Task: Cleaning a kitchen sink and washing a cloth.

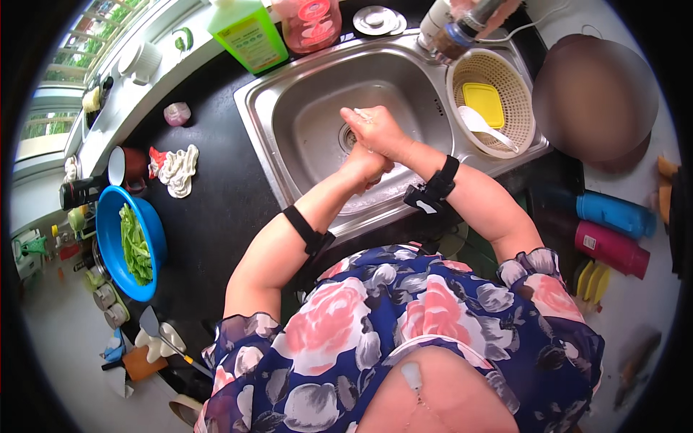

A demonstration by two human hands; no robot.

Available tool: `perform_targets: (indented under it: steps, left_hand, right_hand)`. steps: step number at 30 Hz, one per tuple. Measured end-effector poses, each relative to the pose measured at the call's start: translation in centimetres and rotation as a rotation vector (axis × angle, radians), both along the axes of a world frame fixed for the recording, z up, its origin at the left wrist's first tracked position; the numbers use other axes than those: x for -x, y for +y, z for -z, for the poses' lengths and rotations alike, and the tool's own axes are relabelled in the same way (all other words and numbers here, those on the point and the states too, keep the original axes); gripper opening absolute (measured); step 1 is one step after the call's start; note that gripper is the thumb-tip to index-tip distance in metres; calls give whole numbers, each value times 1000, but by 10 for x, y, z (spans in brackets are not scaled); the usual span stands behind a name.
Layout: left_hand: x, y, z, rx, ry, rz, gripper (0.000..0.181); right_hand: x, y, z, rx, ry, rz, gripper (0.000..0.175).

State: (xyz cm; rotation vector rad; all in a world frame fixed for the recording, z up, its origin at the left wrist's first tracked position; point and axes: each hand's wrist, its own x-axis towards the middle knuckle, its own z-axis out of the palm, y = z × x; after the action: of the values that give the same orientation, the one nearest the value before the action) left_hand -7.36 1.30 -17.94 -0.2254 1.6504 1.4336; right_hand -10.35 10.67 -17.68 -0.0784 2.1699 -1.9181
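Observation:
Over the stainless steel sink basin [303,92], my left hand [364,165] and my right hand [379,127] are pressed together, the right one above the left. White lather shows on the right hand's fingers, and some foam lies in the basin beneath. The fingers are partly curled around each other; whether anything small is between them cannot be seen. Part of the drain [347,135] shows just left of the hands. Black straps circle both forearms.
Right of the basin stands a beige plastic colander [517,81] with a yellow lid [483,103] and a white spoon [484,127]. Bottles line the sink's back edge. At left are a blue basin [161,233] of leafy greens [134,246], a mug [130,168], an onion [177,113] and a crumpled cloth [180,169].

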Motion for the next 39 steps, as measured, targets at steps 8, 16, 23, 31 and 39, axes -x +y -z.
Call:
perform_targets:
  steps: [8,16,23,31,39]
  left_hand:
    - [-9,5,-5,-54,-100,-184,37]
    - [-6,-34,-3,-430,22,-287,54]
    - [0,-36,-24,-360,287,-120,69]
    - [-5,-28,9,891,1653,494,56]
    - [-19,-37,-58,318,1096,341,11]
  right_hand:
    - [-10,25,15,194,-360,29,34]
    - [-30,47,-10,57,-281,-11,36]
    - [-24,57,-14,313,-81,390,24]
    - [-59,-7,-62,-362,805,-87,21]
    - [-26,35,-41,-57,136,282,20]
